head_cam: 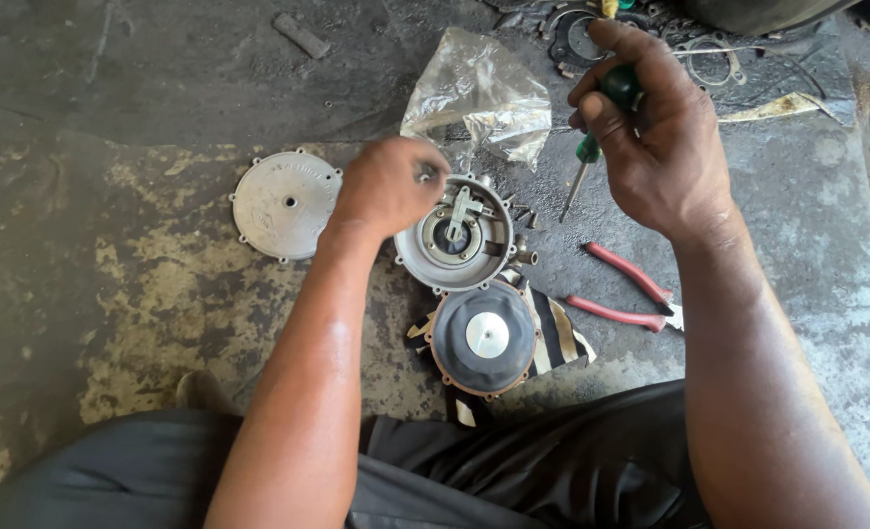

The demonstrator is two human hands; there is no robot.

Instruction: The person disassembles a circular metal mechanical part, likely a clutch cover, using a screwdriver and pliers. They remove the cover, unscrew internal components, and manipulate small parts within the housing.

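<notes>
My right hand (655, 132) grips a green-handled screwdriver (592, 157), its tip pointing down toward the floor to the right of a round metal housing (455, 235). My left hand (388, 186) rests on the housing's upper left rim, fingers closed around a small metal part that is mostly hidden. A round black diaphragm (484, 336) with a silver centre disc lies just in front of the housing, on a striped scrap. A round silver cover plate (286, 204) lies flat on the floor to the left of my left hand.
Red-handled pliers (626, 292) lie to the right of the housing. A crumpled clear plastic bag (476, 98) sits behind it. Gaskets and metal rings (711, 61) are scattered at the far right. The floor is stained concrete (141, 294); my dark trousers (553, 460) fill the near edge.
</notes>
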